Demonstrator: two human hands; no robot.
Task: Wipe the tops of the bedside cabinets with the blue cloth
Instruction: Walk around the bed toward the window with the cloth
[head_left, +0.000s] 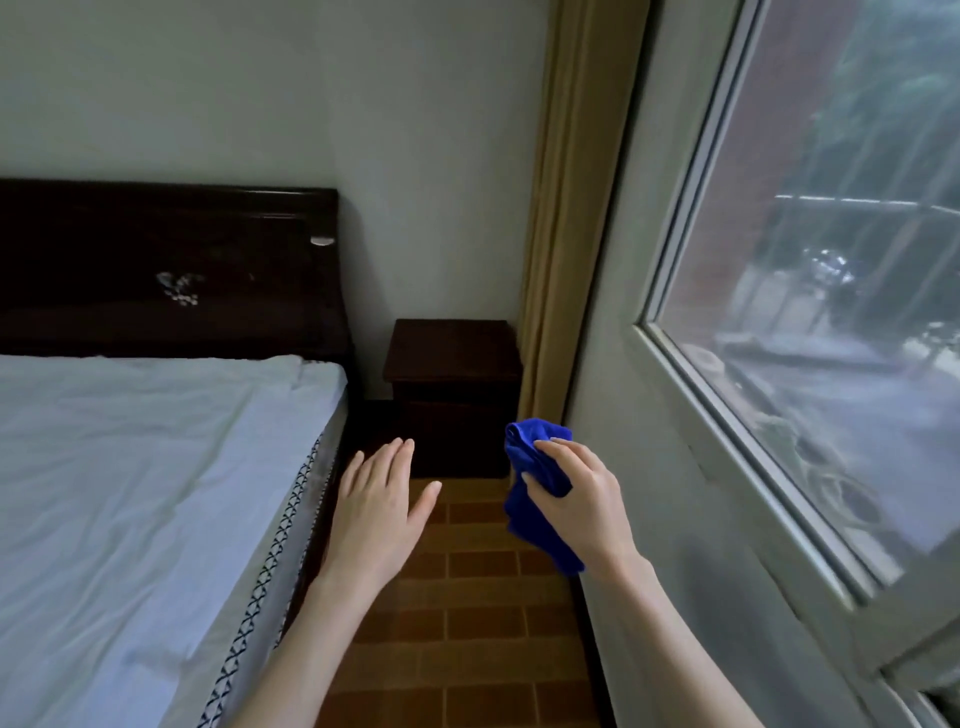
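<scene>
The right hand (582, 499) is held out over the floor at about 4 o'clock from the centre of the view. Its grip is closed on the blue cloth (537, 488): fingers curl round the bunched middle of the fabric, one fold standing above the fingers and a longer tail hanging below the palm toward the wrist. The cloth is in the air and touches nothing but that hand.

The left hand (382, 512) is at about 6 o'clock, palm down, fingers straight and close together, thumb spread out to the side. Its grip is fully open and has hold of nothing. It hovers just beside the edge of the bed (156, 493), apart from it.

One bedside cabinet (453, 364) is in view, dark wood, standing at about 12 o'clock from the hands, against the far wall between the dark headboard (166, 270) and the beige curtain (566, 218). Its top is bare and dim; surface condition cannot be judged. Both hands are well short of it, neither touching it.

The bed carries a pale sheet and fills the 9 o'clock side. The floor (467, 623) is brown brick-pattern tile. A window (810, 291) occupies the 3 o'clock side.
</scene>
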